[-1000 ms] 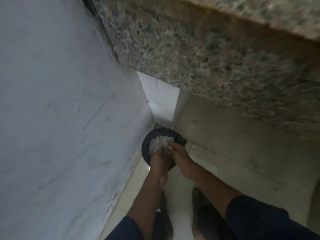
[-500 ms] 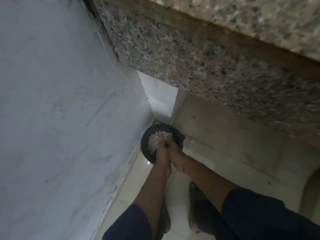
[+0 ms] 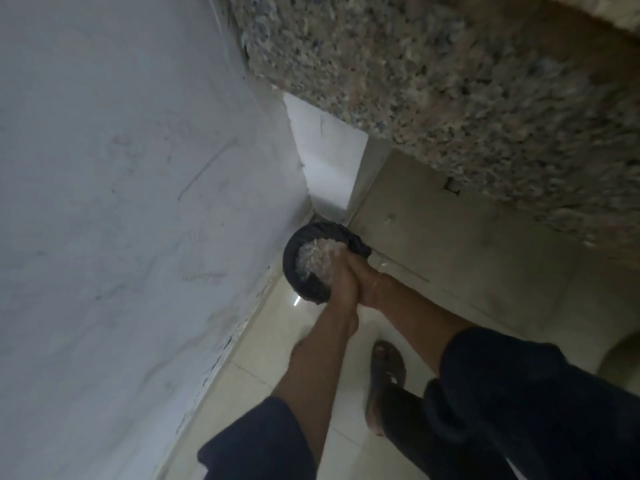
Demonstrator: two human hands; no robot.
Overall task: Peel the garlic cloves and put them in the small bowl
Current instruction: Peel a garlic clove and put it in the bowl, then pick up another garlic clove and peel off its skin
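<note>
Palms of left hand and right hand meet over black-lined bin at their 11 o'clock, grip unreadable; pale skins inside, cloves and small bowl unseen; risk: a trapped clove drops into waste.

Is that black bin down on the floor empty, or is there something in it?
Not empty: pale scraps lie inside the black-lined bin. How deep they go, I cannot tell.
</note>
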